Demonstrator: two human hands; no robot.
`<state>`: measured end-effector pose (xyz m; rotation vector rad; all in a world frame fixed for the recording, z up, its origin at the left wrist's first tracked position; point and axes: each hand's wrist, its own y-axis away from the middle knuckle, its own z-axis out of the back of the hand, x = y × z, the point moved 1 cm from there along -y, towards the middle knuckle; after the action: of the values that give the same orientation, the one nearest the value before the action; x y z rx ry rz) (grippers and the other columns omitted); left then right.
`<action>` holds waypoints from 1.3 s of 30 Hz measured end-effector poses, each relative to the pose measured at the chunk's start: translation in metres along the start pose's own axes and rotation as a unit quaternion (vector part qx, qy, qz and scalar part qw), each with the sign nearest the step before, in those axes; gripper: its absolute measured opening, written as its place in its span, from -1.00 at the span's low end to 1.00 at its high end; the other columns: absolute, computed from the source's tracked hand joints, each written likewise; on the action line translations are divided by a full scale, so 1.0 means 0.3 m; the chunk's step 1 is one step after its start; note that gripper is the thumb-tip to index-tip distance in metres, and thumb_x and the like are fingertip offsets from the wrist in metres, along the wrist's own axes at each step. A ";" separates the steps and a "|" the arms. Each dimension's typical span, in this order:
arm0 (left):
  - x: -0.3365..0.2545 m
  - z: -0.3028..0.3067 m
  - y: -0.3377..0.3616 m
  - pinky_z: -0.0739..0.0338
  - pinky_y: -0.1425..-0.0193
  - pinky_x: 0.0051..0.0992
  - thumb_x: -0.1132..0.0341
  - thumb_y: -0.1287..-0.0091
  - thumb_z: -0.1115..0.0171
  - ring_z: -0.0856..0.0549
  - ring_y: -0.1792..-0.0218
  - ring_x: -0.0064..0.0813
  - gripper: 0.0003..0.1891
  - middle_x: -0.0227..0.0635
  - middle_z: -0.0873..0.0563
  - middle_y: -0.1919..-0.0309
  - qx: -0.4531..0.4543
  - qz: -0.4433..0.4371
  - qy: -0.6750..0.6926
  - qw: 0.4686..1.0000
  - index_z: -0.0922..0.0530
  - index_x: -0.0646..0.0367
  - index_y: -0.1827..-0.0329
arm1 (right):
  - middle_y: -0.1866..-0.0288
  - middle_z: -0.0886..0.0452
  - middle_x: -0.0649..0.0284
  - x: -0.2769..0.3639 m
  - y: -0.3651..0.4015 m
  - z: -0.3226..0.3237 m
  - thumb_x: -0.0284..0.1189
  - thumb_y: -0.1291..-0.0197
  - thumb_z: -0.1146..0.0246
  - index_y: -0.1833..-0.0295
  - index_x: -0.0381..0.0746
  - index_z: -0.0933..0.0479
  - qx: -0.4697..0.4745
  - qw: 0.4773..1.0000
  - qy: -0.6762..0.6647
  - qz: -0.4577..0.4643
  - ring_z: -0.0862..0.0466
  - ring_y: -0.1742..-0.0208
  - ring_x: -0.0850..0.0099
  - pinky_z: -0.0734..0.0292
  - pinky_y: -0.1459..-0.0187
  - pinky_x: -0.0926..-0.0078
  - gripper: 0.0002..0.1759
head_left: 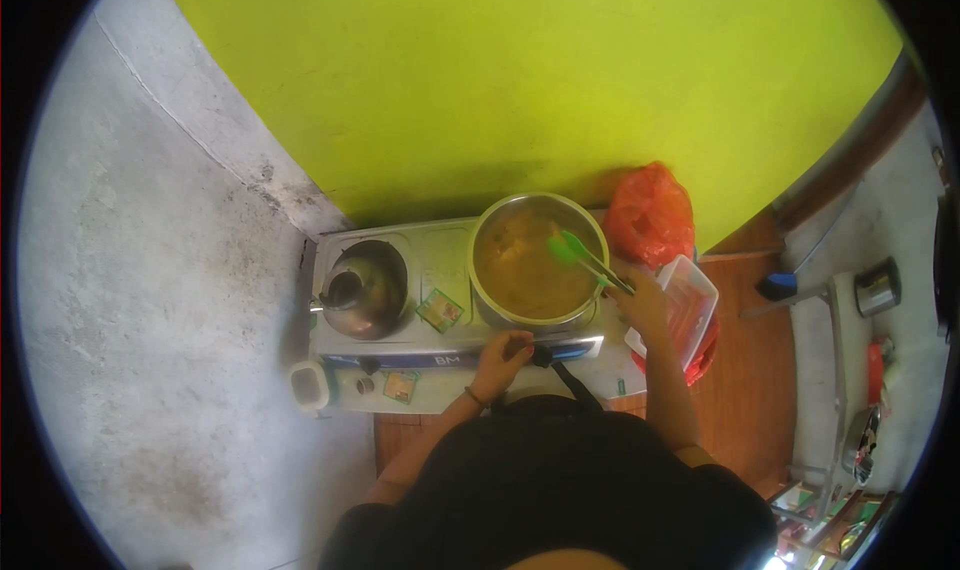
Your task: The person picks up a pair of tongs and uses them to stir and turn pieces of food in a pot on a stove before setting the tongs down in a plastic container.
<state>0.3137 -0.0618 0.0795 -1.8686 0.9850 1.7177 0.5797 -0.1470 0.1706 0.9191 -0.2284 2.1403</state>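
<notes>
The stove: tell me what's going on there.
A person's right hand holds a green-tipped utensil, its head in or just above the brownish liquid in the pot. The left hand is close to a knob; contact is unclear. The kettle sits at the left of the stove.

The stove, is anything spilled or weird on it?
One slightly odd thing: a small flat packet lies askew on the stove top, between the kettle and the big pot, where it might get hot. The green wall behind has dark smudges too. I can't see any spill.
</notes>
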 end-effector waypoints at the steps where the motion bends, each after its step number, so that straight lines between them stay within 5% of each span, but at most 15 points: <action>1: -0.001 -0.002 0.000 -0.52 -0.14 -0.53 0.50 -0.36 -0.22 -0.61 -0.02 -0.59 -0.73 -0.35 -0.64 0.02 0.000 0.003 -0.002 1.000 -0.51 0.23 -0.11 | 0.16 -0.71 0.11 0.004 0.005 0.004 -0.07 -0.07 -0.38 0.03 -0.07 -0.65 0.003 1.000 -0.007 -0.005 -0.68 0.05 0.10 -0.52 0.05 0.16 -0.59; 8: -0.032 -0.018 0.005 -0.53 -0.12 -0.53 0.50 -0.35 -0.24 -0.61 0.01 -0.60 -0.74 -0.37 -0.64 0.04 0.002 0.012 -0.002 1.000 -0.53 0.22 -0.08 | 0.17 -0.70 0.06 -0.051 0.001 -0.019 -0.09 -0.07 -0.39 0.06 -0.10 -0.63 0.006 1.000 -0.017 0.001 -0.68 0.07 0.05 -0.52 0.07 0.12 -0.59; 14: -0.015 -0.013 0.006 -0.54 -0.10 -0.54 0.50 -0.34 -0.25 -0.62 0.02 -0.61 -0.73 -0.37 -0.64 0.05 -0.002 -0.002 -0.031 1.000 -0.53 0.22 -0.09 | 0.20 -0.70 0.02 -0.012 0.011 -0.024 -0.11 -0.09 -0.37 -0.02 -0.10 -0.57 -0.039 0.987 0.153 0.020 -0.69 0.10 0.00 -0.57 0.10 0.05 -0.56; 20: 0.003 -0.013 0.003 -0.57 -0.10 -0.50 0.49 -0.32 -0.26 -0.67 -0.01 -0.52 -0.74 -0.31 -0.68 0.05 -0.009 -0.006 -0.030 1.000 -0.54 0.24 -0.06 | 0.26 -0.69 0.01 0.049 0.002 -0.043 -0.12 -0.11 -0.34 0.13 -0.18 -0.53 -0.042 0.967 0.244 0.060 -0.71 0.15 0.01 -0.60 0.16 0.05 -0.62; 39: -0.021 -0.008 0.006 -0.57 -0.10 -0.52 0.50 -0.33 -0.24 -0.66 0.01 -0.54 -0.74 -0.32 -0.68 0.06 -0.010 -0.014 -0.016 1.000 -0.54 0.25 -0.07 | 0.25 -0.70 0.01 0.067 -0.045 -0.084 -0.15 -0.17 -0.29 0.11 -0.20 -0.52 -0.017 0.963 0.265 0.054 -0.71 0.16 0.02 -0.59 0.17 0.05 -0.64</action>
<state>0.3141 -0.0632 0.0862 -1.8533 0.9289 1.7430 0.5670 -0.1149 0.1644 0.2933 -0.0447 2.3860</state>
